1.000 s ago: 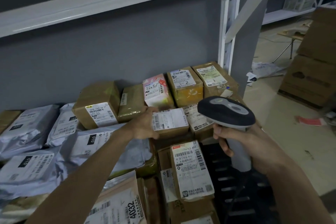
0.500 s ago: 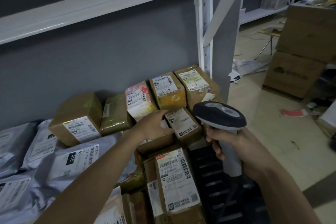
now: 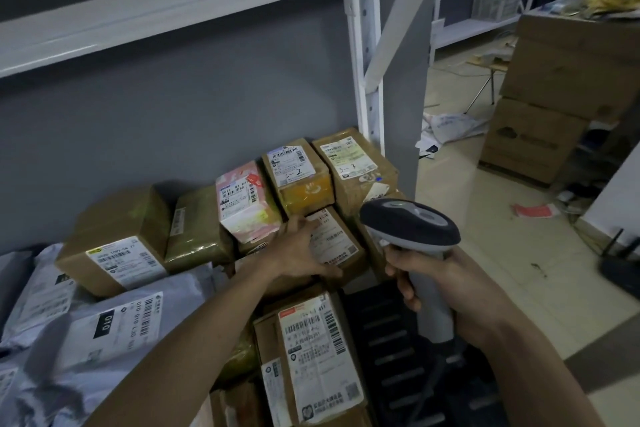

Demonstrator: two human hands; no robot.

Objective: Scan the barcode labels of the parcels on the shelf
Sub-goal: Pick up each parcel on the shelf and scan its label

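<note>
1. Our left hand [image 3: 300, 253] rests on a small brown box [image 3: 337, 250] mid-shelf; fingers spread along its near and left edges, thumb under the front, partly covering its label [image 3: 329, 239].
2. Our right hand [image 3: 446, 284] is curled tight round the handle of the scanner [image 3: 408, 225], w/ the scanner's head just right of that box and pointing away from us.
3. Key relation: the label lies left of and slightly below the scanner's head, long axis running away from us. Right hand is nearer; we'd guess a tilt down-left is needed.
4. The shelf [image 3: 367, 90] holds brown boxes at the back and grey mail bags [image 3: 114, 329] at left.
</note>
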